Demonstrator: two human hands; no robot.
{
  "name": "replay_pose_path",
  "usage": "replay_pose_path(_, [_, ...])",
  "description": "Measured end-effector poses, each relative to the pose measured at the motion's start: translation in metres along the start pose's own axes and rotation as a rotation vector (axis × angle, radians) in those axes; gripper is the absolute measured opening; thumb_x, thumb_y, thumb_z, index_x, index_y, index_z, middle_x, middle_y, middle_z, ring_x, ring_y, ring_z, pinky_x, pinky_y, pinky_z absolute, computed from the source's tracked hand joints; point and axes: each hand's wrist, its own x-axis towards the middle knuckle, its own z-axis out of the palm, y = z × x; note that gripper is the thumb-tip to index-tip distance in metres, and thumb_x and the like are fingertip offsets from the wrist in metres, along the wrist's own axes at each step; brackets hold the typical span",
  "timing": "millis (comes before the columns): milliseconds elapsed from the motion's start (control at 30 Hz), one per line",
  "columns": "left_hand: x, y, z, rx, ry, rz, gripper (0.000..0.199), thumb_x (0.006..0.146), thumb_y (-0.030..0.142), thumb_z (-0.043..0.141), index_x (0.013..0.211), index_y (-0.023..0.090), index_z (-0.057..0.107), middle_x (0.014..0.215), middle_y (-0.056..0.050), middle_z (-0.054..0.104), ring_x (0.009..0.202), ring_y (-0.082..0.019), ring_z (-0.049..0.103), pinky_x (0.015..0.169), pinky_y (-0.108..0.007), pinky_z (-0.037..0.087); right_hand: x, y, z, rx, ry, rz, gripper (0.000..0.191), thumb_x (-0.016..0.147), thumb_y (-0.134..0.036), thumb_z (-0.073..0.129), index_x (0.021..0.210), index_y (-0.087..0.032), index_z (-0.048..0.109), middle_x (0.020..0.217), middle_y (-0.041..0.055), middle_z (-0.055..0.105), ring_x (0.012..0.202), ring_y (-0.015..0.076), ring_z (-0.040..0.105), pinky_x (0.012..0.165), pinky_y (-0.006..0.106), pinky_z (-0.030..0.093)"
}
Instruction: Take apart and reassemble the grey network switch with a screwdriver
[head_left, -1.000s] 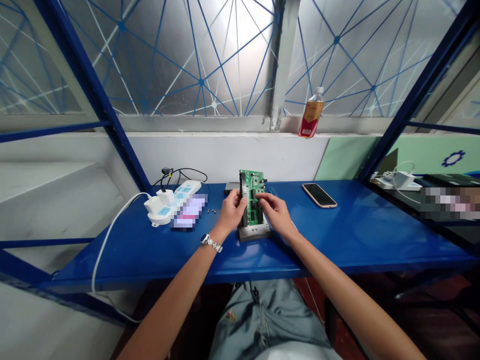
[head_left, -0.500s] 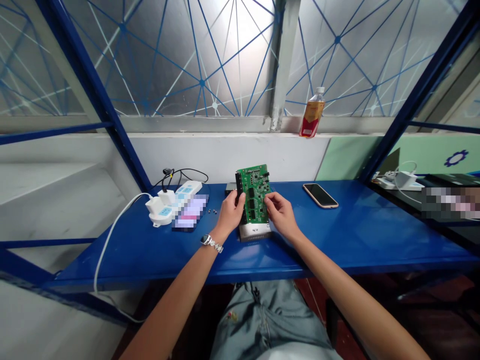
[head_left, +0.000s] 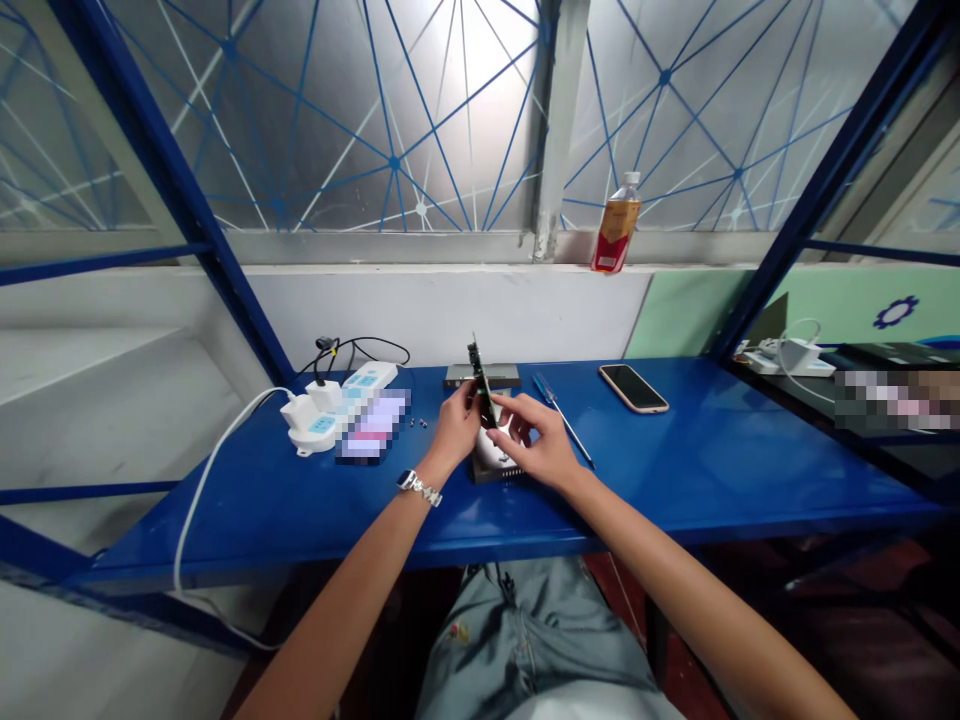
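Note:
A circuit board (head_left: 482,375) is tilted nearly edge-on above a silver metal case (head_left: 495,462) on the blue table. My left hand (head_left: 456,425) grips the board's left side, fingers closed on it. My right hand (head_left: 534,440) is at its right side, thumb and fingers curved around the lower part and touching it. Behind the board lies a flat grey metal piece (head_left: 504,376). To the right of my right hand rests a screwdriver (head_left: 564,418) with a blue handle. Several small screws (head_left: 418,423) lie left of my left hand.
A white power strip (head_left: 319,432) with plugs and a blurred-screen device (head_left: 373,425) stand on the left. A phone (head_left: 634,388) lies on the right of the blue table (head_left: 712,450). A bottle (head_left: 616,225) stands on the ledge. Dark equipment (head_left: 885,400) is at far right.
The board has turned from showing its green face to nearly edge-on. My right hand has shifted around its lower part. The screwdriver and more of the rear metal piece now show.

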Motion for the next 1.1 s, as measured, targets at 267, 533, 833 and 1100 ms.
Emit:
replay_pose_path(267, [0.002, -0.010, 0.001, -0.083, -0.012, -0.025, 0.034, 0.089, 0.049, 0.064, 0.098, 0.017, 0.071, 0.087, -0.008, 0.074, 0.075, -0.021, 0.066, 0.069, -0.030, 0.052, -0.004, 0.000, 0.006, 0.048, -0.075, 0.008, 0.051, 0.088, -0.040, 0.072, 0.136, -0.027, 0.062, 0.088, 0.0003, 0.060, 0.055, 0.0100, 0.047, 0.057, 0.028, 0.046])
replay_pose_path(533, [0.001, -0.009, 0.002, -0.155, 0.015, -0.028, 0.032, 0.092, 0.036, 0.060, 0.115, 0.017, 0.070, 0.105, -0.011, 0.076, 0.082, -0.021, 0.070, 0.073, -0.031, 0.055, -0.009, 0.000, 0.007, 0.111, 0.074, 0.161, 0.039, 0.076, -0.038, 0.084, 0.084, -0.025, 0.048, 0.065, -0.0086, 0.043, 0.054, 0.0101, 0.040, 0.053, 0.025, 0.036])
replay_pose_path(833, [0.000, -0.005, -0.002, -0.197, 0.022, -0.032, 0.037, 0.095, 0.051, 0.058, 0.110, 0.018, 0.063, 0.097, -0.008, 0.072, 0.076, -0.019, 0.070, 0.064, -0.028, 0.057, -0.007, 0.001, 0.000, 0.025, 0.106, 0.107, 0.026, 0.089, -0.044, 0.070, 0.103, -0.022, 0.073, 0.062, -0.0039, 0.053, 0.052, 0.0121, 0.043, 0.054, 0.028, 0.038])
replay_pose_path(1100, [0.004, 0.004, -0.013, -0.280, 0.007, -0.056, 0.043, 0.092, 0.055, 0.061, 0.112, 0.017, 0.066, 0.087, -0.006, 0.069, 0.066, -0.015, 0.063, 0.054, -0.025, 0.053, -0.002, 0.013, -0.007, 0.143, 0.331, 0.249, 0.027, 0.088, -0.045, 0.069, 0.095, -0.021, 0.079, 0.086, 0.0056, 0.076, 0.076, 0.0210, 0.066, 0.070, 0.034, 0.052])
